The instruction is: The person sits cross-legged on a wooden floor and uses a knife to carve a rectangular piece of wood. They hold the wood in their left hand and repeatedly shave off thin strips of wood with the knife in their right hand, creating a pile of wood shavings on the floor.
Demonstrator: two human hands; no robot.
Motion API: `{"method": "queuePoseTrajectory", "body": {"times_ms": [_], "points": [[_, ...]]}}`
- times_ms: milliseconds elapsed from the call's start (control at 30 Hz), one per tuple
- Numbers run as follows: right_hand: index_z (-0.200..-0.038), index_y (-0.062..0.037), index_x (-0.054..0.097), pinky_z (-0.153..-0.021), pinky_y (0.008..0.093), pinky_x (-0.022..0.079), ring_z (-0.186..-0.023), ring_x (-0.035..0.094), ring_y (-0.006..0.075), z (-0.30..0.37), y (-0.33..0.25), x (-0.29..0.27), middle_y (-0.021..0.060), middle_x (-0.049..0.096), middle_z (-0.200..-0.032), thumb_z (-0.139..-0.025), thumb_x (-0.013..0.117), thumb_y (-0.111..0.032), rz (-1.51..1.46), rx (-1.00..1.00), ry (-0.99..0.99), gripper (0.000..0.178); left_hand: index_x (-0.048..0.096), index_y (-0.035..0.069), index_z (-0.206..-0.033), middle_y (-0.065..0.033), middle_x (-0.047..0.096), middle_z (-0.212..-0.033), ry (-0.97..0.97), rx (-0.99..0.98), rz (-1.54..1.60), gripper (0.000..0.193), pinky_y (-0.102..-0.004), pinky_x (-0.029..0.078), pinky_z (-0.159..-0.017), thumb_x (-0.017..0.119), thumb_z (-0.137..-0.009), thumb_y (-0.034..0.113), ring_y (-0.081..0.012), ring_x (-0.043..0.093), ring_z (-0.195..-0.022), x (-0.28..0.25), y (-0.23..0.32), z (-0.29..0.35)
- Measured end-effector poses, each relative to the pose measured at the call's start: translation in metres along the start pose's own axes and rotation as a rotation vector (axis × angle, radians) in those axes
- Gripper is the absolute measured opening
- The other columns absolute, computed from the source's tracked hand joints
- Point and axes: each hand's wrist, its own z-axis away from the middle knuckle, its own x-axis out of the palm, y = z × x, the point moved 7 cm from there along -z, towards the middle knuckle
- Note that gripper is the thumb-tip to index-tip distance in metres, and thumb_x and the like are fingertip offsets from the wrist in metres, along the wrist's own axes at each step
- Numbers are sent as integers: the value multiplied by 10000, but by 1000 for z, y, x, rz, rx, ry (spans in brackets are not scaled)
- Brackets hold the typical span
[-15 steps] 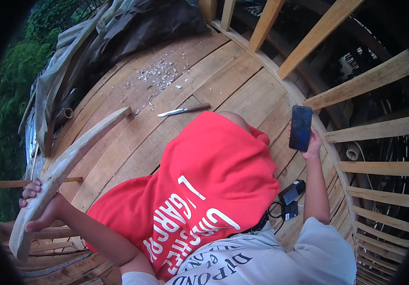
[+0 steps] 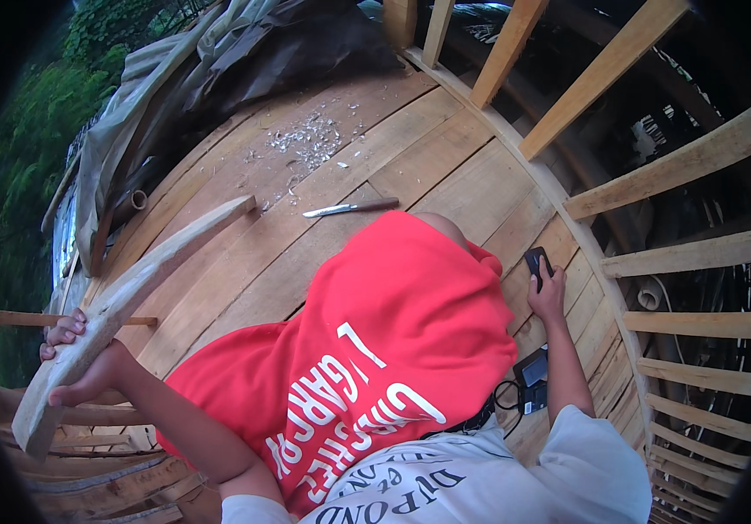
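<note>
In the head view, your left hand [image 2: 100,371] is wrapping tightly round the lower part of a curved wooden piece [image 2: 157,266], fingers curling over its outer edge and thumb pressing on the near face. Your right hand [image 2: 550,295] is closing round a dark phone [image 2: 534,259], leaving little gap between palm and case.

Take the red cloth [image 2: 410,297] over your lap as the landmark. The wooden piece is slanting along its left side, the narrow end pointing away from you; whether that tip is touching the floorboards [image 2: 450,179], you cannot tell. The phone is sitting just off its right side. A knife [image 2: 354,207] is lying just beyond its far edge, pale shavings [image 2: 310,140] scattering farther out, and dark devices with a cable [image 2: 533,375] are resting near its lower right.

The wood is probably handling stiff and moderately heavy, tipping toward its long free end, so holding nearer its middle should be balancing it better. The phone is likely being light, smooth and breakable; gripping its long sides should be safest.
</note>
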Motion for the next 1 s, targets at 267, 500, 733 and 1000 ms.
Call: {"method": "queuePoseTrajectory", "body": {"times_ms": [267, 500, 733, 1000], "points": [[-1464, -70, 425, -1020, 559, 378, -1237, 460, 435, -16, -40, -1, 268, 459, -1338, -897, 581, -227, 312, 310, -329, 609, 427, 138, -903, -30, 432, -676, 1, -7, 60, 824, -348, 397, -668, 514, -677, 926, -173, 481, -614, 23, 7, 18], [-1277, -28, 627, -986, 435, 489, -1125, 628, 367, -140, -290, -53, 233, 669, -1171, -864, 644, -257, -252, -170, -401, 472, 409, 122, -931, -41, 454, -691, -58, -14, 94, 785, -332, 397, -658, 546, -727, 868, -170, 484, -620, 31, 12, 17], [-1311, -139, 623, -1047, 457, 457, -1198, 606, 298, -178, -446, 69, 135, 605, -1347, -865, 661, -307, 476, -355, -1132, 478, 450, 93, -1076, -99, 538, -920, -446, -91, 51, 605, -477, 461, -955, 719, -804, 561, -266, 563, -978, 45, 20, 10], [-1089, -134, 752, -892, 440, 550, -1044, 694, 280, -165, -422, 152, 94, 715, -1151, -747, 804, -177, 520, -13, -1043, 348, 474, 110, -1216, -85, 527, -1148, -451, -356, 253, 503, -543, 254, -1191, 740, -789, 124, -350, 402, -1356, 8, 29, 1]]}}
